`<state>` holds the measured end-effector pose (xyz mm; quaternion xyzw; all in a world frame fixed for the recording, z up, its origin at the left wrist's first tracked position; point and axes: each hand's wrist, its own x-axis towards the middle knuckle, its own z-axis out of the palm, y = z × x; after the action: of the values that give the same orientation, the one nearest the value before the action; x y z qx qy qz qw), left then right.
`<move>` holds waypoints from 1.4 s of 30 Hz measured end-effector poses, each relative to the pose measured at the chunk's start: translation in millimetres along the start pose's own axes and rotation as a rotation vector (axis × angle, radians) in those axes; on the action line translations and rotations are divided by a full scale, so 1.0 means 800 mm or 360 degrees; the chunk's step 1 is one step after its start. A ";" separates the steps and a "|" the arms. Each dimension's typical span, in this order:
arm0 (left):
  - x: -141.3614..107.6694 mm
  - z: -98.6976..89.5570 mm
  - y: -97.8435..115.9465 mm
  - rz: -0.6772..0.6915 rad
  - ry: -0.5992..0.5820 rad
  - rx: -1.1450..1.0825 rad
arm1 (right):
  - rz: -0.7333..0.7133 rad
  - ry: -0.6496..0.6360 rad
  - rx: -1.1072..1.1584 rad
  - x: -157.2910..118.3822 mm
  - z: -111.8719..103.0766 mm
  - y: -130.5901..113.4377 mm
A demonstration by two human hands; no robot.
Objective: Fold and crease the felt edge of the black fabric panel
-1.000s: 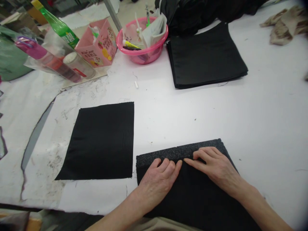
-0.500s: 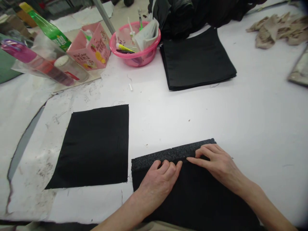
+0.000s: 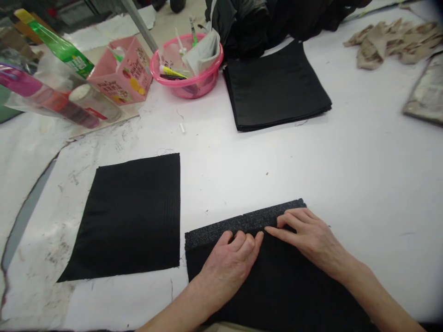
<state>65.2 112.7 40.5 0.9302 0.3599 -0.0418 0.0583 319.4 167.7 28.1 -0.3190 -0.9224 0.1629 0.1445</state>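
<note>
A black fabric panel [image 3: 290, 286] lies before me at the front of the table, its upper edge showing a speckled dark-grey strip [image 3: 216, 230]. My left hand [image 3: 230, 260] is closed on the fabric along the lower side of that strip, fingers curled and thumb beside them. To its right, my right hand [image 3: 314, 240] pinches the same line between thumb and bent fingers. The two thumbs are close together but apart. Under my fingers the cloth is hidden. Left of this panel, another black fabric piece [image 3: 128, 216] lies flat.
A stack of black fabric pieces [image 3: 273, 87] lies at the back, before a dark heap of cloth [image 3: 277, 23]. A pink basin [image 3: 188, 87] holds pens and paper. Bottles and a pink box [image 3: 121, 74] stand back left. Beige cloth scraps [image 3: 391, 44] lie at back right.
The whole view has shifted slightly, with most things now a little further left. Both hands keep nearly the same hold on the fabric.
</note>
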 end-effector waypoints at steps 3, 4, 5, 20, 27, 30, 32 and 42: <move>0.003 -0.001 0.002 -0.0021 -0.0018 -0.0013 | 0.0030 0.0015 0.0003 -0.005 -0.004 0.007; 0.005 -0.001 0.002 -0.0022 -0.0021 -0.0025 | 0.0046 0.0029 0.0004 -0.007 -0.004 0.010; 0.006 -0.001 0.002 -0.0017 -0.0022 -0.0041 | 0.0063 0.0040 0.0007 -0.009 -0.005 0.013; 0.021 -0.007 -0.002 0.0043 -0.0073 -0.0156 | 0.0000 -0.0052 -0.0002 -0.009 -0.016 0.014; 0.031 -0.004 0.005 0.0033 -0.0002 -0.0133 | -0.0041 -0.0052 -0.0082 -0.008 -0.018 0.009; 0.033 -0.005 0.008 0.0041 -0.0006 -0.0087 | -0.0030 -0.0059 -0.0049 -0.011 -0.019 0.013; 0.034 -0.005 0.009 0.0035 -0.0003 -0.0062 | -0.0022 -0.0076 -0.0022 -0.013 -0.021 0.018; 0.037 -0.005 0.010 0.0015 -0.0012 -0.0121 | 0.0024 -0.0089 0.0020 -0.026 -0.034 0.035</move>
<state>92.3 126.9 41.4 0.9289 0.3566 -0.0312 0.0952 360.5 181.4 38.6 -0.3203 -0.9226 0.1787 0.1193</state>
